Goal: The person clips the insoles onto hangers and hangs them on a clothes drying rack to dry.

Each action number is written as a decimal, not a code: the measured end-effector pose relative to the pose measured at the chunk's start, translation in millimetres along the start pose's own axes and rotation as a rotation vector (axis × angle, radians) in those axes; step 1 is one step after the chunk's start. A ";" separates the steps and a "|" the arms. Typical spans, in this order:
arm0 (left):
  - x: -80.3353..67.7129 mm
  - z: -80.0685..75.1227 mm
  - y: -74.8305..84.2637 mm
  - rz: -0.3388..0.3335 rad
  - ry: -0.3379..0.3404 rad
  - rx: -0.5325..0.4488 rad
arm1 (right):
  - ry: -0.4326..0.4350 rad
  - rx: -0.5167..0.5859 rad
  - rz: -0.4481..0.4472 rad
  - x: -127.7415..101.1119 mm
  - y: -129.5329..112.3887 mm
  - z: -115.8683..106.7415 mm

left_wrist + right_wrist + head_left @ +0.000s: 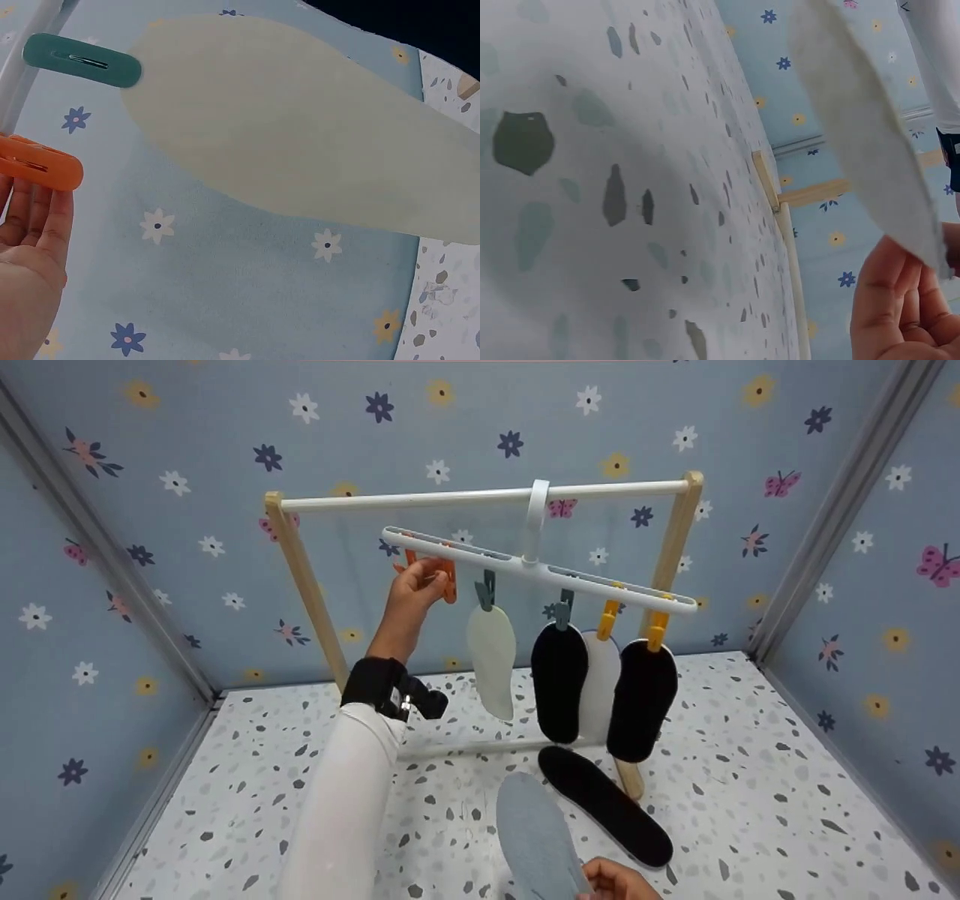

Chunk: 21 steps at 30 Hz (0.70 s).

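Note:
My left hand (pixel 418 585) is raised to the left end of a white hanger (pixel 530 566), gripping an orange clothespin (pixel 449 581) that hangs there. In the left wrist view, its fingers lie against the orange clothespin (pixel 41 163) beside a green clothespin (pixel 82 60), which bites a cream insole (pixel 285 120). Low in the head view, my right hand (pixel 619 880) pinches the edge of a grey insole (pixel 536 829). The right wrist view shows that insole (pixel 862 127) standing up from the thumb and fingers, its pale face visible.
The hanger tilts down rightward from a rack's white rail (pixel 420 499). Black insoles (pixel 560 682) and a white insole (pixel 598 690) hang from grey-green and yellow clothespins (pixel 655 631). A loose black insole (pixel 607 806) lies on the speckled surface (pixel 247 780). Flowered panels surround it.

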<state>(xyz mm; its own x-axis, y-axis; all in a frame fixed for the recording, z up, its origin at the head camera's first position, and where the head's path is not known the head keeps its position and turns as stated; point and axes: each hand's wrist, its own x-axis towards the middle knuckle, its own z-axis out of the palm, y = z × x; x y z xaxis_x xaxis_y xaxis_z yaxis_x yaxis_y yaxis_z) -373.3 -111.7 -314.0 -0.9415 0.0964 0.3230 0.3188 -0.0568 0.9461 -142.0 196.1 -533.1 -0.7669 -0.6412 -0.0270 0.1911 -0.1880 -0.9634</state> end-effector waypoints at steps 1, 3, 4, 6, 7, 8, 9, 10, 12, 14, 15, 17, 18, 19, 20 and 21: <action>-0.8 0.0 0.0 -0.005 -0.002 0.003 | 0.024 -0.004 0.012 2.2 -4.8 3.7; -2.4 0.4 0.2 -0.015 -0.007 0.012 | 0.074 -0.025 0.031 6.6 -13.6 11.7; -3.3 0.7 0.4 -0.016 -0.014 0.012 | 0.084 -0.047 0.023 9.1 -17.4 14.9; -4.7 1.1 0.9 -0.014 -0.027 0.006 | 0.096 -0.096 -0.010 13.9 -24.2 21.1; -5.5 1.3 1.2 -0.014 -0.032 0.003 | 0.098 -0.121 -0.030 16.7 -27.4 23.5; -6.2 1.4 1.8 -0.013 -0.035 -0.002 | 0.101 -0.157 -0.054 19.6 -30.2 25.7; -7.0 1.5 2.6 -0.011 -0.037 -0.006 | 0.108 -0.184 -0.072 22.9 -32.9 27.6; -7.8 1.3 3.1 -0.008 -0.038 -0.008 | 0.120 -0.209 -0.082 26.2 -35.4 29.4; -9.2 1.1 4.5 -0.010 -0.028 -0.004 | 0.154 -0.222 -0.089 33.1 -40.0 32.4; -10.1 1.1 5.7 -0.014 -0.021 0.000 | 0.201 -0.245 -0.114 40.9 -43.7 35.6; -10.6 1.2 6.4 -0.017 -0.019 0.000 | 0.225 -0.244 -0.125 45.2 -45.5 37.2; -10.7 2.0 7.7 -0.032 -0.006 -0.005 | 0.265 -0.246 -0.160 54.4 -49.4 40.0; -10.6 2.6 8.6 -0.040 0.004 -0.008 | 0.284 -0.257 -0.176 59.5 -51.6 41.5; -10.4 3.4 9.3 -0.048 0.011 -0.015 | 0.303 -0.262 -0.192 64.5 -53.7 42.9; -10.1 4.3 10.0 -0.057 0.020 -0.019 | 0.320 -0.272 -0.205 69.7 -56.1 44.1; -9.7 5.2 10.7 -0.068 0.030 -0.024 | 0.338 -0.276 -0.213 74.8 -58.3 45.3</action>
<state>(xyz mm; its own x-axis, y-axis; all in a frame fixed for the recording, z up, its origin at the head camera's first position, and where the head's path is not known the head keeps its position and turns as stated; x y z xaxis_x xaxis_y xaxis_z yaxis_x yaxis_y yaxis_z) -360.2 -108.1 -306.8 -0.9638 0.0709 0.2569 0.2516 -0.0749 0.9649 -182.7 125.5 -466.9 -0.9362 -0.3237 0.1370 -0.1259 -0.0551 -0.9905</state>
